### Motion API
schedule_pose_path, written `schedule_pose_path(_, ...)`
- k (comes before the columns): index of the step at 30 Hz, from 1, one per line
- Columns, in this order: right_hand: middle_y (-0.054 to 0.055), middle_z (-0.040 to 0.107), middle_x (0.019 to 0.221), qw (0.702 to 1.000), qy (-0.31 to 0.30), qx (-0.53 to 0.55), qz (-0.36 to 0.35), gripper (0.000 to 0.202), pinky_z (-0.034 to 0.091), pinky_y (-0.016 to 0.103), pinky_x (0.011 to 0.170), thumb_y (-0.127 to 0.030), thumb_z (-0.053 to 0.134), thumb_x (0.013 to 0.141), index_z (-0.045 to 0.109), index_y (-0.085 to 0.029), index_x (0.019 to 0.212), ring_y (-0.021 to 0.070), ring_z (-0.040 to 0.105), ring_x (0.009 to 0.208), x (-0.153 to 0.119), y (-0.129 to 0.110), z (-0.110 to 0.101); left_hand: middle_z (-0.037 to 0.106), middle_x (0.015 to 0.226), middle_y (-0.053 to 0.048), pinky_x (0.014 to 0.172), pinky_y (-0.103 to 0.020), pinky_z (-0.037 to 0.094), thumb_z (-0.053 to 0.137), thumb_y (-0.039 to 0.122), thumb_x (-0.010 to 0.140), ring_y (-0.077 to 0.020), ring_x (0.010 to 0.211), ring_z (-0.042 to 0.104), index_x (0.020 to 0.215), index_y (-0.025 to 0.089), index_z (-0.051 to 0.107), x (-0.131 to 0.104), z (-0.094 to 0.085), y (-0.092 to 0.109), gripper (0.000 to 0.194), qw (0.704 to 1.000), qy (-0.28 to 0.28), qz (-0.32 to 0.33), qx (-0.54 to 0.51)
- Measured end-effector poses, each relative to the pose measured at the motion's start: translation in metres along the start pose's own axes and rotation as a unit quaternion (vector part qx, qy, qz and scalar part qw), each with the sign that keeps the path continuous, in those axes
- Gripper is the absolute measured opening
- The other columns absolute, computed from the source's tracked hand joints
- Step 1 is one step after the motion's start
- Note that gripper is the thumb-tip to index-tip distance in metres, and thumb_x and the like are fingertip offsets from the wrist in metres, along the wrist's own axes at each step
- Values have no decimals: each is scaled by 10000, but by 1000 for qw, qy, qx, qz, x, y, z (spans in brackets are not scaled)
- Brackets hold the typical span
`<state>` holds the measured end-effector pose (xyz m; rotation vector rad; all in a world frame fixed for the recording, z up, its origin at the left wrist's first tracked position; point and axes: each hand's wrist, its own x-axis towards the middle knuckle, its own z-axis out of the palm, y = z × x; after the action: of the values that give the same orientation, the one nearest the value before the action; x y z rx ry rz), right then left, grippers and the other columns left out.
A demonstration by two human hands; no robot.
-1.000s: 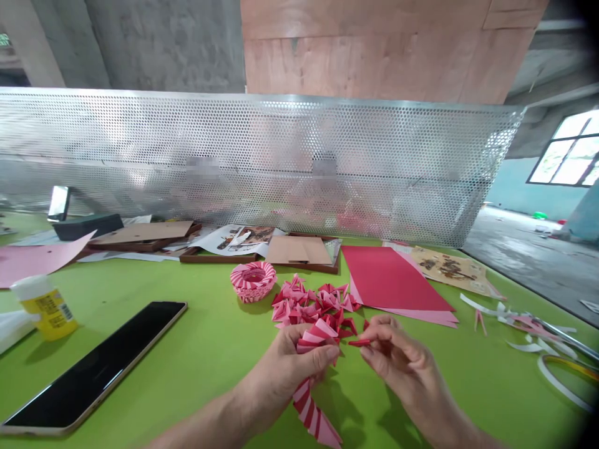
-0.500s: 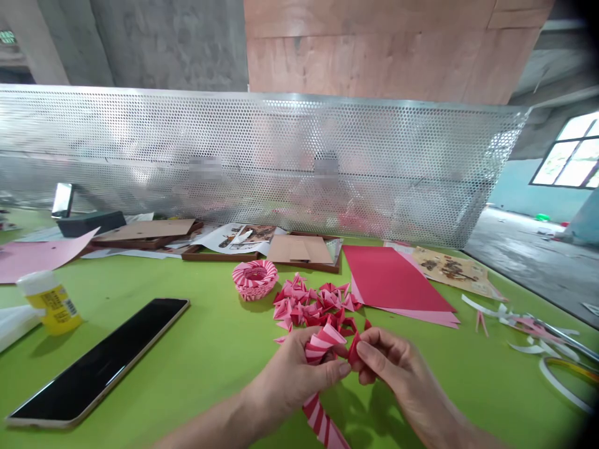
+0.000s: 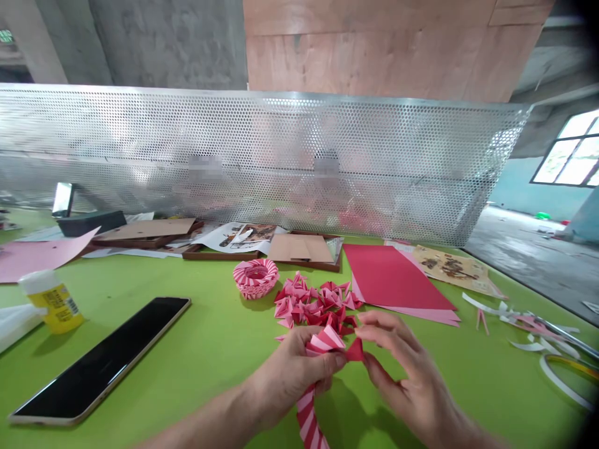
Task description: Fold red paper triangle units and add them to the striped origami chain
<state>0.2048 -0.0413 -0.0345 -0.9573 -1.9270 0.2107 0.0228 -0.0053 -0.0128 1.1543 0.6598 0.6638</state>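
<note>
Striped paper strip [image 3: 309, 416], pink and red, made of folded pieces: upper end up in my left fingers [image 3: 327, 368], which are closed around it, the lower end curving down toward me over the bench [image 3: 210, 349]. A red folded piece [image 3: 355, 350] stands at the strip's right side, just by my left thumb. My right fingers [image 3: 387, 341] are parted around that piece's outer edge; whether they pinch it, I cannot tell. Just beyond my hands, a loose pile of folded pieces [image 3: 306, 302], pink and red. Behind it to the left, a small round paper basket [image 3: 256, 288]; to the right, a red sheet [image 3: 397, 274] over pink ones. Farther left, a dark-screened phone [image 3: 105, 358] lies near a yellow glue bottle [image 3: 58, 307].
</note>
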Motion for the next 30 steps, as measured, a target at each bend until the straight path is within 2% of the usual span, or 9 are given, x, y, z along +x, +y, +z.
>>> schedule_pose_path(3, 56, 466, 1115, 998, -32, -35, -37, 300, 442, 285, 752, -45, 502, 822, 558, -275, 1007, 198, 519, 951, 0, 3, -2, 445, 453, 69, 415, -183, 256, 697, 251, 681, -46, 402, 360, 655, 119, 547, 2, 1, -1, 201, 1000, -8, -12, 10)
schedule_pose_path(6, 47, 517, 1056, 1000, -22, -13, -13, 217, 444, 284, 755, -86, 529, 835, 586, -259, 953, 197, 531, 932, 2, 3, -3, 466, 480, 66, 428, -179, 313, 680, 245, 706, -46, 408, 393, 704, 121, 543, 3, -2, -2, 185, 1000, -12, -12, -5)
schedule_pose_path(8, 36, 570, 980, 998, -5, 36, 46, 160, 454, 271, 747, -132, 542, 846, 599, -248, 940, 188, 550, 893, 4, 3, -2, 472, 474, 68, 413, -183, 337, 636, 266, 751, -50, 386, 405, 718, 135, 525, 3, -5, -3, 174, 1000, -13, -11, -14)
schedule_pose_path(11, 10, 620, 791, 977, 17, 125, 174, 93, 470, 228, 614, -247, 557, 853, 624, -221, 913, 165, 570, 722, 6, 3, 0, 442, 429, 85, 359, -176, 286, 568, 294, 806, -45, 326, 364, 723, 156, 497, 2, -8, -3, 176, 1000, -9, -14, -24)
schedule_pose_path(13, 11, 631, 758, 955, 36, 175, 236, 151, 470, 224, 573, -316, 571, 839, 638, -200, 909, 164, 565, 673, 6, 4, 2, 422, 430, 98, 357, -174, 248, 572, 282, 806, -35, 317, 322, 764, 161, 497, 0, -7, -1, 148, 999, -8, -6, -47)
schedule_pose_path(15, 19, 638, 773, 937, 51, 220, 267, 196, 480, 230, 592, -354, 593, 817, 652, -189, 905, 169, 568, 688, 6, 5, 3, 431, 461, 92, 373, -175, 235, 574, 273, 801, -34, 338, 314, 770, 162, 500, -1, -4, 0, 137, 997, -6, 2, -75)
schedule_pose_path(19, 8, 616, 714, 919, 64, 258, 291, 205, 484, 229, 599, -367, 628, 789, 674, -193, 886, 158, 559, 662, 8, 5, 3, 448, 461, 60, 417, -194, 285, 456, 372, 845, -52, 357, 337, 606, 161, 482, -2, 1, 3, 320, 995, 29, -16, -90)
schedule_pose_path(22, 9, 613, 702, 917, 66, 263, 294, 220, 480, 232, 587, -386, 644, 771, 685, -192, 868, 157, 552, 647, 9, 4, 2, 452, 439, 45, 470, -209, 331, 363, 427, 872, -64, 362, 351, 547, 159, 483, -3, 0, 5, 438, 995, 25, -26, -89)
schedule_pose_path(30, 15, 626, 728, 915, 87, 270, 287, 217, 484, 237, 577, -392, 651, 757, 682, -191, 834, 158, 547, 645, 9, -2, 1, 493, 496, 20, 467, -194, 314, 404, 407, 857, -65, 397, 370, 671, 120, 619, -5, -4, 13, 405, 992, 28, 20, -120)
